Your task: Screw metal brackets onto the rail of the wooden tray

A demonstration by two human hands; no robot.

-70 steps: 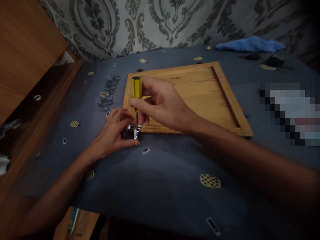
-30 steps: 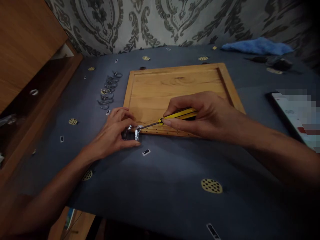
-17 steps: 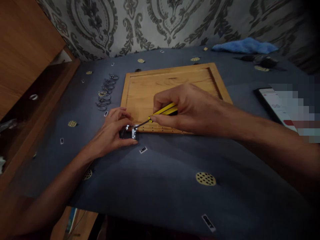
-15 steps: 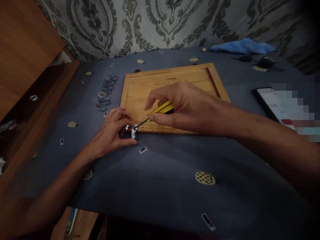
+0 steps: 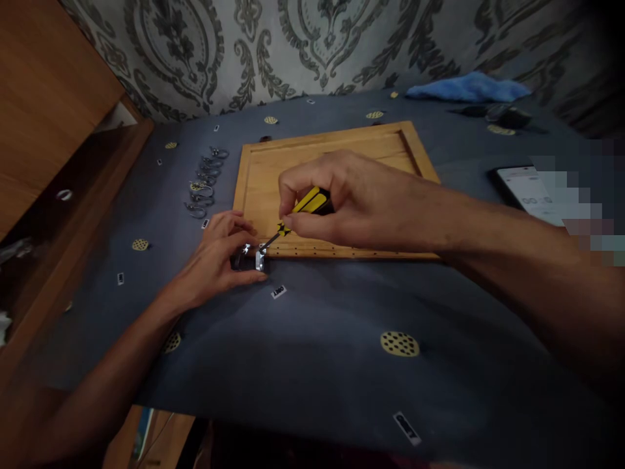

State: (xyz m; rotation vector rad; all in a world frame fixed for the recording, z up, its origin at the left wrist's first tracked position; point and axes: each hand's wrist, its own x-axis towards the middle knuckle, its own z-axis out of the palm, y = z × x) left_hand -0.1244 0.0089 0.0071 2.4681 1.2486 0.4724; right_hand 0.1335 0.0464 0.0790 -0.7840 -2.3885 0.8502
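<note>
My right hand (image 5: 336, 198) grips a screwdriver (image 5: 308, 201) with a yellow and black handle, index finger and thumb near its collar. Its shaft slants down to the left, the tip at a shiny metal hose clamp (image 5: 260, 259). Around that clamp curves my left hand (image 5: 212, 257), thumb in front and fingers behind, steadying it by the front left corner of a wooden board (image 5: 303, 153). The board has a raised rim and a line of small dark holes along its front edge. My left fingers partly hide the clamp.
Several more hose clamps (image 5: 202, 182) lie in a row left of the board. A phone (image 5: 525, 189) lies at the right, with a blue cloth (image 5: 469, 86) and a dark object (image 5: 508, 116) at the back. A wooden cabinet (image 5: 53, 85) borders the left.
My right index finger has bent in and closed on the screwdriver near its collar, and the handle has turned. The left hand and the clamp stay in place.
</note>
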